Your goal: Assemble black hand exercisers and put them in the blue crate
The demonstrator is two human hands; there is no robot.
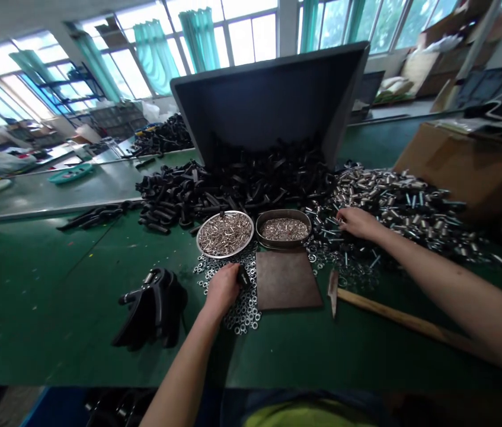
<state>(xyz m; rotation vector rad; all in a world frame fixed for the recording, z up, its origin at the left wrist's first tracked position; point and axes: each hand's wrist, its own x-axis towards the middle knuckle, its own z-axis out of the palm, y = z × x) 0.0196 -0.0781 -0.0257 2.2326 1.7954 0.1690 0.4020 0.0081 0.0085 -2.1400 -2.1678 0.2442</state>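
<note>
While left hand grips black part just below middle of frame, right hand touches shiny metal pile right of middle; can't tell if it holds any piece. Little rings lie around left hand. Brown plate sits just right of black part. Above, round dish and oval dish, 2 in row, hold tiny bits. Hammer lies lower right.

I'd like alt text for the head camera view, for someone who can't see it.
A person's left hand holds a black piece over scattered washers, while the right hand is at a pile of metal fittings. A flat brown plate and a hammer lie on the green workbench; black parts spill from a tipped bin behind.
</note>
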